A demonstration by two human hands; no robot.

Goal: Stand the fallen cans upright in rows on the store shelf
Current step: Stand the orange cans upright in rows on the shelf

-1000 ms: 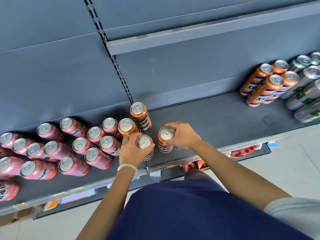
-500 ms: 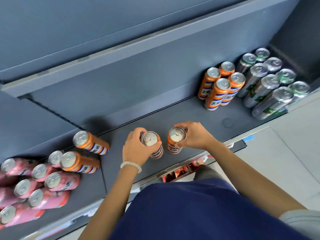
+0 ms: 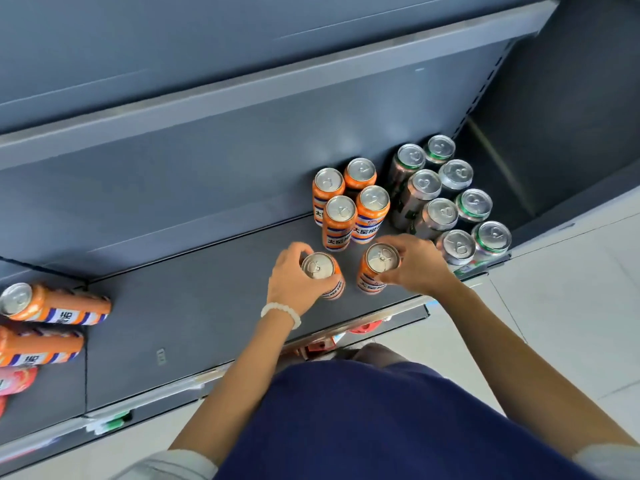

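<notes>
Orange cans with blue-and-white bands and silver pull-tab tops stand on the grey shelf (image 3: 194, 306): left hand (image 3: 294, 282) grips one can (image 3: 320, 271), right hand (image 3: 414, 265) another (image 3: 377, 265), beside four upright cans (image 3: 349, 206).

Dark grey shelf (image 3: 214, 306) carries upright orange cans (image 3: 349, 206) and silver cans (image 3: 446, 202).

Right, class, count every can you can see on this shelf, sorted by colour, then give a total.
Orange cans: 8
Silver cans: 8
Pink cans: 1 (cut off at the left edge; a sliver below it is unclear)
Total: 17
</notes>
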